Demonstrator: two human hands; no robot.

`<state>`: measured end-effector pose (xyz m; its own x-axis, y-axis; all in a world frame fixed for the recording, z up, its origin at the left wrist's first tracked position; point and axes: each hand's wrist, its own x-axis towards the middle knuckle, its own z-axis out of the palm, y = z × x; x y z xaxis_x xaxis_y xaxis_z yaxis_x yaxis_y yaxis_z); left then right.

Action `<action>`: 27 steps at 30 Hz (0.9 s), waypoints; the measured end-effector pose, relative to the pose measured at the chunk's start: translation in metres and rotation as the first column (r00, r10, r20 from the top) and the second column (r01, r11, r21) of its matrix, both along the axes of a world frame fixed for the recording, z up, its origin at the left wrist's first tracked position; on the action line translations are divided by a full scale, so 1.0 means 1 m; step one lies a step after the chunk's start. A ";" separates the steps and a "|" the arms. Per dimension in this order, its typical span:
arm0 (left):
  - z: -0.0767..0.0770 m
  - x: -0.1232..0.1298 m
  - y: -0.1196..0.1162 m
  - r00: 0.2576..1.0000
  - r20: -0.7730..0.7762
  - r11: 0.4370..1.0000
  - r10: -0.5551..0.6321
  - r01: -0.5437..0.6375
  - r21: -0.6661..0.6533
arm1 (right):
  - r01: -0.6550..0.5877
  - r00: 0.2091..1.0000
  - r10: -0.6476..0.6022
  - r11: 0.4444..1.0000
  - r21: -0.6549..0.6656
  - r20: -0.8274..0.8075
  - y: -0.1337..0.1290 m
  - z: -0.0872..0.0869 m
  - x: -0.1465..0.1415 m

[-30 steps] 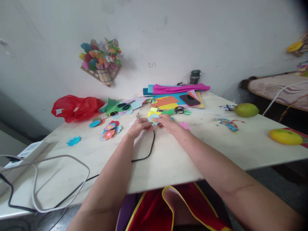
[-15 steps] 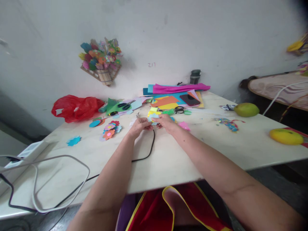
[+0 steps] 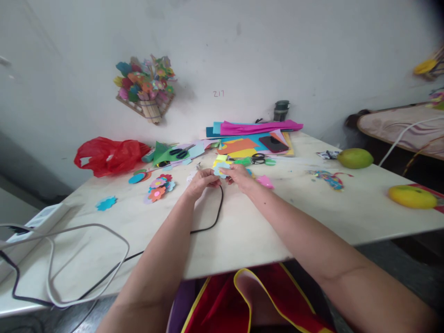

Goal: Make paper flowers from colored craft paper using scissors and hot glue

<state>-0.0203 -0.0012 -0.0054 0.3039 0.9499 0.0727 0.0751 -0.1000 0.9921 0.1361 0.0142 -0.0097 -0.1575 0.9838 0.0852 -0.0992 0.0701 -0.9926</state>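
Light-blue paper flower (image 3: pixel 219 169): held betw. both hands' fingertips, contact both sides

Pos.: flower sits in the gap betw. the left hand (image 3: pixel 203 181) and the right hand (image 3: pixel 239 176), its petals showing just past the fingertips on the far side, face approx. up. No clear long axis; outline roundish, so orientation has to be read off the petals, and those are partly covered.

Fingers: R thumb and fingers narrow, pinched on the flower's right edge, thumb lying over the near part. L fingers drawn together, tips at the near-left edge, apparently gripping too; underside n/v, so pressure and exact L contact can't be confirmed. R hand judged the nearer, as it overlaps more of the flower.

Surroundings, rel. to fingers: yellow paper (image 3: pixel 218 163) just beyond the tips; scissors (image 3: pixel 258 158) beyond and right of R fingers; pink paper (image 3: pixel 266 181) right of R hand, apart from it. Black cord (image 3: pixel 219 203) runs from just under L fingertips toward the wearer; its far end n/v. Stack of paper flowers (image 3: pixel 157 193) left of L hand, well apart.
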 end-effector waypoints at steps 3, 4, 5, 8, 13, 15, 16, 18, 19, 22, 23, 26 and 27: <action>0.000 0.001 0.000 1.000 0.006 1.000 0.021 -0.021 0.000 | -0.001 1.000 0.001 1.000 -0.008 -0.011 0.000 0.000 -0.001; -0.001 0.002 0.000 1.000 0.009 1.000 0.024 -0.024 0.000 | -0.002 1.000 0.002 1.000 -0.014 -0.016 0.000 0.001 -0.001; -0.001 0.002 0.000 1.000 0.014 1.000 0.027 -0.027 0.000 | -0.004 1.000 0.004 1.000 -0.017 -0.018 -0.001 0.001 -0.001; -0.002 0.003 0.001 0.999 0.032 0.999 0.034 -0.034 -0.006 | -0.008 1.000 0.008 1.000 -0.017 -0.015 -0.002 0.000 -0.002; -0.002 0.003 0.002 0.998 0.053 0.999 0.037 -0.036 -0.012 | -0.001 1.000 0.000 1.000 -0.018 -0.025 -0.003 0.000 -0.003; -0.003 0.003 0.002 0.997 0.062 0.999 0.048 -0.047 -0.018 | 0.006 1.000 -0.006 1.000 -0.024 -0.030 -0.004 0.001 -0.004; -0.003 0.003 0.002 0.996 0.067 0.999 0.052 -0.051 -0.020 | 0.008 0.999 -0.008 1.000 -0.025 -0.031 -0.004 0.002 -0.004; -0.004 0.003 0.002 0.996 0.075 0.998 0.056 -0.054 -0.022 | 0.009 0.999 -0.010 1.000 -0.025 -0.034 -0.005 0.003 -0.005; -0.004 0.003 0.003 0.996 0.077 0.998 0.055 -0.053 -0.021 | 0.010 0.999 -0.011 1.000 -0.025 -0.034 -0.005 0.003 -0.005; -0.005 0.003 0.003 0.995 0.079 0.998 0.055 -0.053 -0.023 | 0.017 0.999 -0.018 1.000 -0.025 -0.030 -0.005 0.003 -0.005; -0.005 0.004 0.002 0.995 0.080 0.998 0.056 -0.055 -0.023 | 0.020 0.999 -0.020 0.999 -0.025 -0.027 -0.005 0.003 -0.005; -0.004 0.004 0.002 0.995 0.084 0.998 0.054 -0.053 -0.018 | 0.031 0.999 -0.031 0.999 -0.025 -0.023 -0.004 0.003 -0.005; -0.004 0.004 0.002 0.995 0.085 0.998 0.056 -0.055 -0.014 | 0.027 0.999 -0.028 0.999 -0.023 -0.025 -0.004 0.003 -0.004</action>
<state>-0.0166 0.0005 -0.0089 0.2441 0.9660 0.0855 -0.0052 -0.0868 0.9962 0.1319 0.0101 -0.0067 -0.1286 0.9895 0.0663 -0.1222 0.0505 -0.9912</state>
